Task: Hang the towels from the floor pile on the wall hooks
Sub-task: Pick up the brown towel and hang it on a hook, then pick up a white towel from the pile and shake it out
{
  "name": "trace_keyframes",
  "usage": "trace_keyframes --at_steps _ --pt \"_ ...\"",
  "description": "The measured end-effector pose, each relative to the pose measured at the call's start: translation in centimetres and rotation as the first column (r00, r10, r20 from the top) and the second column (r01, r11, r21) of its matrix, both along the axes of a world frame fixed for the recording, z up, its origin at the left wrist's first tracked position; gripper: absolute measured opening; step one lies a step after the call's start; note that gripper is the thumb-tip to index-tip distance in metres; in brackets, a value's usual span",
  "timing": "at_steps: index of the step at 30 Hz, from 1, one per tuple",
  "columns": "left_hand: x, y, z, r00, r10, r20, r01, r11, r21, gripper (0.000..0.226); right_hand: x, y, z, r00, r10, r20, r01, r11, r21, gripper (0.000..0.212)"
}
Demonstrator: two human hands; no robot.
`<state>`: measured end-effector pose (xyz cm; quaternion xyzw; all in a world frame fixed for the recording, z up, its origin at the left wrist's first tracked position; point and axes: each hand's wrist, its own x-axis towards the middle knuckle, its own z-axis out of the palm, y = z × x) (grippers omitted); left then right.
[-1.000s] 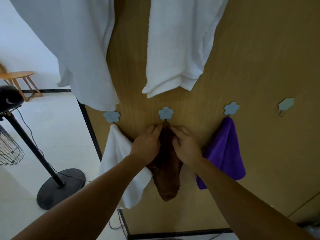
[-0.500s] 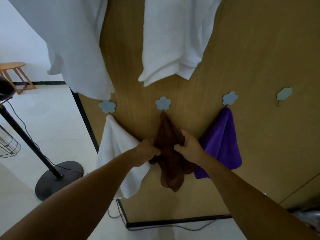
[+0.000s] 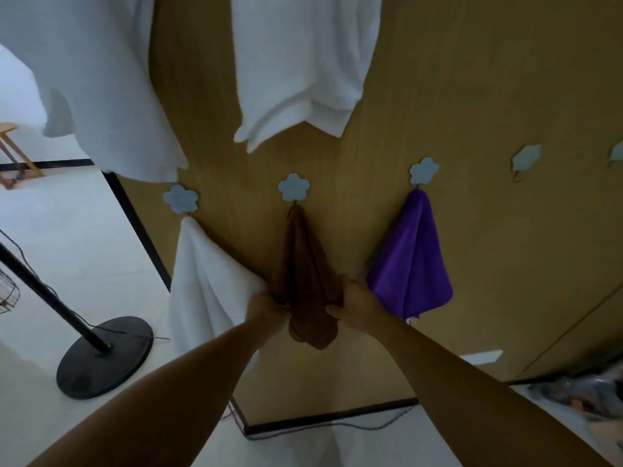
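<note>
A brown towel (image 3: 303, 264) hangs from the middle flower-shaped hook (image 3: 293, 187) on the wooden wall. My left hand (image 3: 264, 310) grips its lower left edge and my right hand (image 3: 354, 306) grips its lower right edge. A small white towel (image 3: 202, 284) hangs from the left flower hook (image 3: 181, 198), a purple towel (image 3: 413, 261) from the hook (image 3: 424, 170) on the right. Further right, a bare hook (image 3: 526, 157) carries nothing. The floor pile shows only as a blurred heap (image 3: 586, 392) at the right edge.
Two large white towels (image 3: 303, 62) hang higher on the wall, another (image 3: 87, 79) to the left. A black fan stand with a round base (image 3: 104, 357) stands on the pale floor at left. A cable (image 3: 337, 428) runs along the wall's foot. A wooden stool (image 3: 13, 153) sits far left.
Both hands slid down the brown towel from just under its hook to its lower edges. The towel now hangs straighter from the hook.
</note>
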<state>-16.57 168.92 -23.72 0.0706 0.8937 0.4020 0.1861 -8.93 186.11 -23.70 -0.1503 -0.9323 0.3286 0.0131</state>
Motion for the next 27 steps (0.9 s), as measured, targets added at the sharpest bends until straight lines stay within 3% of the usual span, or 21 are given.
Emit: trace_keyframes --at_steps 2,4,6,7,11,16,21,27 --pt "0.8 -1.1 -1.6 0.993 -0.050 0.105 0.052 0.998 -0.022 0.012 1.5 -0.7 -0.8 0.998 -0.036 0.056 0.037 0.999 -0.017 0.053" --pt "1.7 -1.9 -2.5 0.952 -0.232 0.197 0.259 0.958 -0.124 0.011 3.2 -1.5 -1.7 0.992 -0.082 0.095 0.084 0.996 -0.015 0.055" --pt "2.5 -2.0 -3.3 0.876 -0.416 0.244 0.454 0.881 -0.129 0.011 5.2 -2.6 -2.6 0.977 -0.157 0.143 0.160 0.987 -0.003 0.067" --pt "3.0 -1.9 -3.9 0.826 -0.509 0.241 0.551 0.821 -0.153 0.014 6.3 -3.2 -2.9 0.964 -0.202 0.171 0.205 0.979 -0.001 0.072" --pt "5.9 -2.0 -5.6 0.605 -0.768 0.209 0.782 0.525 -0.336 0.069 11.6 -6.6 -4.4 0.912 -0.327 0.249 0.343 0.939 -0.022 0.079" --pt "12.2 -1.3 -5.7 0.388 -0.909 0.155 0.851 0.288 -0.440 0.077 21.6 -10.7 -5.3 0.825 -0.495 0.272 0.534 0.840 -0.094 0.075" --pt "23.4 1.4 -5.0 0.056 -0.980 0.191 0.891 -0.038 -0.453 0.073 36.3 -14.0 -5.9 0.603 -0.730 0.322 0.779 0.626 -0.041 0.067" --pt "41.7 1.4 -6.0 -0.309 -0.917 0.251 0.776 -0.396 -0.492 0.083 56.5 -22.8 -8.2 0.219 -0.890 0.400 0.973 0.232 -0.018 0.053"
